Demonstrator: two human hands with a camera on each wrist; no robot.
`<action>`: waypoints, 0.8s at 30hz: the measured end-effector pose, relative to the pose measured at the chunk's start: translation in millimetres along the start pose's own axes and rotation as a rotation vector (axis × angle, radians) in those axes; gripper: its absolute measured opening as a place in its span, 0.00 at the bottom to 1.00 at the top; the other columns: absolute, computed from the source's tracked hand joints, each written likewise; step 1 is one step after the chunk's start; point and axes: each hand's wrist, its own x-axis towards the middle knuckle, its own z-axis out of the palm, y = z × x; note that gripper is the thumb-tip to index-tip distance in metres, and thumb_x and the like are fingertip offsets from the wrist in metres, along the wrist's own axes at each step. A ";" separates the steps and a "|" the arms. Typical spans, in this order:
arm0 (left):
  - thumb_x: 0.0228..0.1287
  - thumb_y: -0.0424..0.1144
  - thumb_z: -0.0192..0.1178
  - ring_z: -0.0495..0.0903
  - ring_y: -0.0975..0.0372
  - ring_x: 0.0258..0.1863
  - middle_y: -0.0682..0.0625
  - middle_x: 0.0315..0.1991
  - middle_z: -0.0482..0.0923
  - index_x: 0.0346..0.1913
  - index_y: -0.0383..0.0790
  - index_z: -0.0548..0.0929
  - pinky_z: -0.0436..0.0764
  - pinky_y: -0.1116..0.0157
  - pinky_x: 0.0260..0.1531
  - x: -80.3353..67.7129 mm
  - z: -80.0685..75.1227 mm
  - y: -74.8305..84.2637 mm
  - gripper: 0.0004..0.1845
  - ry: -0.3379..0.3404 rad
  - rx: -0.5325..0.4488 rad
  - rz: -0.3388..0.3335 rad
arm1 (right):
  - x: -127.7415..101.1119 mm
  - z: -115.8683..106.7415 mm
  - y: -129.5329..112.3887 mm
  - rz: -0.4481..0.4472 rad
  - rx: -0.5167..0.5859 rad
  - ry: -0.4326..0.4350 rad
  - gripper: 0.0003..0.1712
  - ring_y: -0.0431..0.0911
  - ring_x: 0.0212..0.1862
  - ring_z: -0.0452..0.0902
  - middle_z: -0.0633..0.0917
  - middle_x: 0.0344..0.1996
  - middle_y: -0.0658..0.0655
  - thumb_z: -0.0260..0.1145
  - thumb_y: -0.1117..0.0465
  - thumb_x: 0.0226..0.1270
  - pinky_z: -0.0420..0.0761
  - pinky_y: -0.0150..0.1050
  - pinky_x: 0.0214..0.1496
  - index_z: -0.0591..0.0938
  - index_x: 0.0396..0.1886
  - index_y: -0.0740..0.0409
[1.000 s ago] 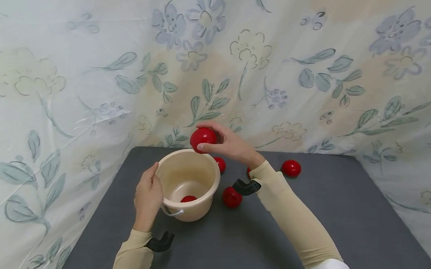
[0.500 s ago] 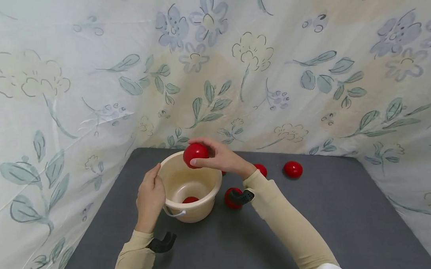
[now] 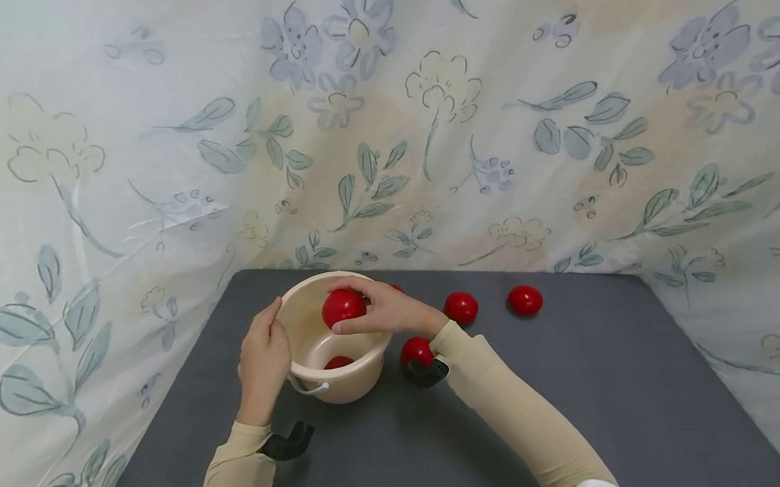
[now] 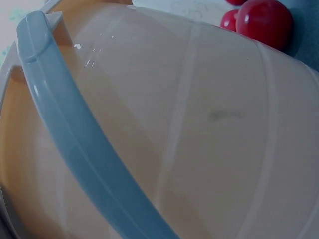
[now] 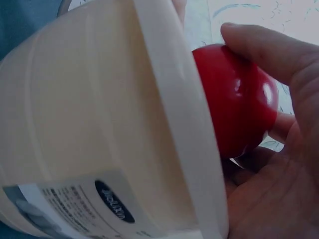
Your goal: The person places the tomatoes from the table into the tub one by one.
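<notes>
A cream plastic bucket stands on the grey table. My right hand grips a red ball just inside the bucket's mouth; the right wrist view shows the ball behind the bucket rim. Another red ball lies on the bucket's bottom. My left hand holds the bucket's left rim. The left wrist view is filled by the bucket wall and its pale blue handle.
Three red balls lie on the table right of the bucket: one by my right wrist, one farther back, one farthest right. A flowered cloth walls in the back and both sides.
My right hand has lowered the red ball from above the bucket's far rim down into its mouth. The left hand has stayed on the rim.
</notes>
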 end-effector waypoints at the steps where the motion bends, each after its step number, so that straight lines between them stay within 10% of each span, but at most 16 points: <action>1: 0.81 0.45 0.37 0.67 0.49 0.74 0.49 0.75 0.69 0.74 0.53 0.71 0.65 0.35 0.66 -0.1 -0.1 0.0 0.25 -0.003 0.002 -0.006 | -0.2 0.7 0.6 0.004 -0.003 -0.003 0.41 0.48 0.63 0.72 0.73 0.67 0.49 0.74 0.54 0.60 0.85 0.41 0.55 0.69 0.72 0.44; 24: 0.81 0.44 0.35 0.68 0.48 0.74 0.48 0.74 0.70 0.74 0.50 0.72 0.68 0.37 0.65 -2.1 1.8 -1.2 0.26 0.019 0.003 0.037 | -14.8 -4.6 7.1 -0.072 0.065 0.107 0.34 0.45 0.68 0.74 0.78 0.68 0.52 0.70 0.52 0.66 0.75 0.50 0.72 0.71 0.71 0.45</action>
